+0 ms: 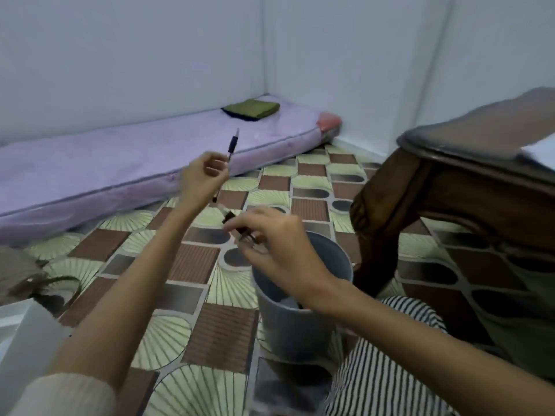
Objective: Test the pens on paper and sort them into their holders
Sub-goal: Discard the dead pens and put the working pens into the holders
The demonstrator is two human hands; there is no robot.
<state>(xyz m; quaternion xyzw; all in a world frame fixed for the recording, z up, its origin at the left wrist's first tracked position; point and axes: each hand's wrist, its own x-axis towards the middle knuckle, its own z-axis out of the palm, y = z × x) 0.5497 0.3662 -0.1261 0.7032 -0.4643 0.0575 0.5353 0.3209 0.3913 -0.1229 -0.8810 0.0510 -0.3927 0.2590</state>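
My left hand (202, 175) holds a dark pen (232, 147) upright, its tip pointing up toward the mattress. My right hand (271, 240) hovers over a grey bucket (288, 322) on the floor and pinches a small dark piece (228, 218), perhaps a pen cap; blur hides its exact shape. The two hands are apart, the left one higher and farther away. No paper for testing shows clearly; only a white corner (540, 151) lies on the table top at the right edge.
A dark wooden table (450, 187) with a carved leg stands at the right. A purple mattress (120, 163) with a folded green cloth (251, 109) lies along the wall. A white box (27, 334) sits at the lower left. Patterned floor covering spreads between them.
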